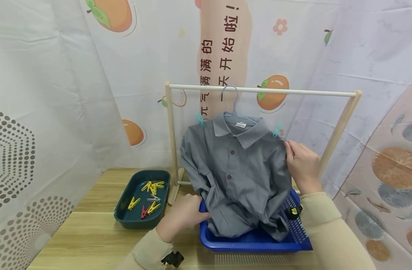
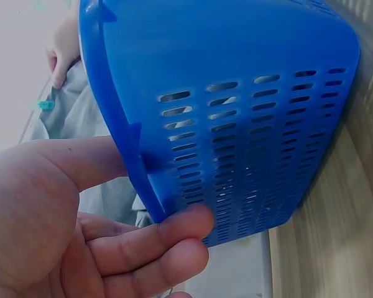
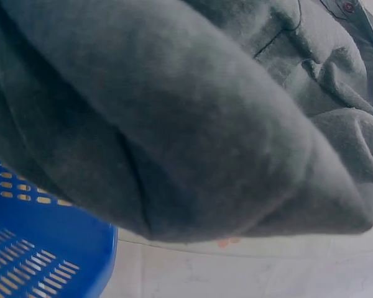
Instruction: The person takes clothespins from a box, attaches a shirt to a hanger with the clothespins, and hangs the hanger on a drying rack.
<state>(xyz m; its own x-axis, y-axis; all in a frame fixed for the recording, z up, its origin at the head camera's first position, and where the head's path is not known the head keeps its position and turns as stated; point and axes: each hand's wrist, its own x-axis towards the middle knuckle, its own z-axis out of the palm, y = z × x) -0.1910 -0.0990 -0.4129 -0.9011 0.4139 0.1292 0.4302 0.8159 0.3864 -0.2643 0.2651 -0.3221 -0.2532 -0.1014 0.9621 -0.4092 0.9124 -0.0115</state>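
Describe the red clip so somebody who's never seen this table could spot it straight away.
From the standing rack with the grey shirt, look left across the wooden table to the dark green tray. The red clip lies in its near half, between two yellow clips. It is the only red one there; the others are yellow, apart from a greyish one.

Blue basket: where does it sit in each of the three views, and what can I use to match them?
Head: lower middle, just right of centre; the blue basket is under the gray shirt.
Left wrist: upper middle to right, its slotted wall large in the picture.
Right wrist: lower left corner, partly covered by the shirt.
Shared landmark: the gray shirt, seen beyond the basket's rim in the left wrist view.
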